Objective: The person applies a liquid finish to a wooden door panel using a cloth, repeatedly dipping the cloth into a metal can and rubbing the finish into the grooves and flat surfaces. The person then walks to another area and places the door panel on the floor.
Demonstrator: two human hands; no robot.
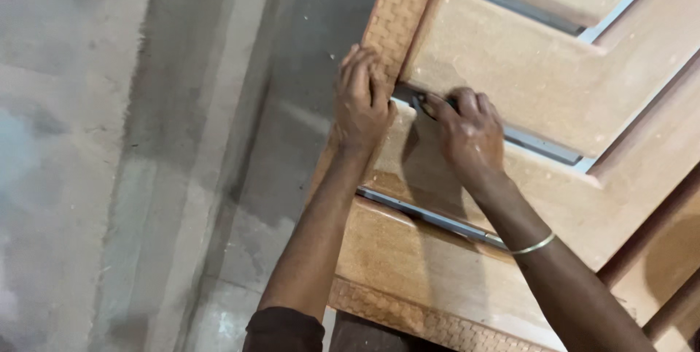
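Observation:
A light wooden door panel (539,67) with raised fields and a carved woven-pattern border (399,9) fills the right side of the head view. My left hand (361,100) presses flat against the carved border at the panel's left edge. My right hand (470,133) is closed around a small dark tool (421,102) whose tip sits in a grey metal strip groove (539,144) between two raised fields. A thin bangle (532,245) is on my right wrist.
A second grey metal strip (426,217) runs under my forearms across the panel. A grey, dusty concrete floor (109,155) takes up the left half. More carved border (408,315) runs along the panel's lower edge.

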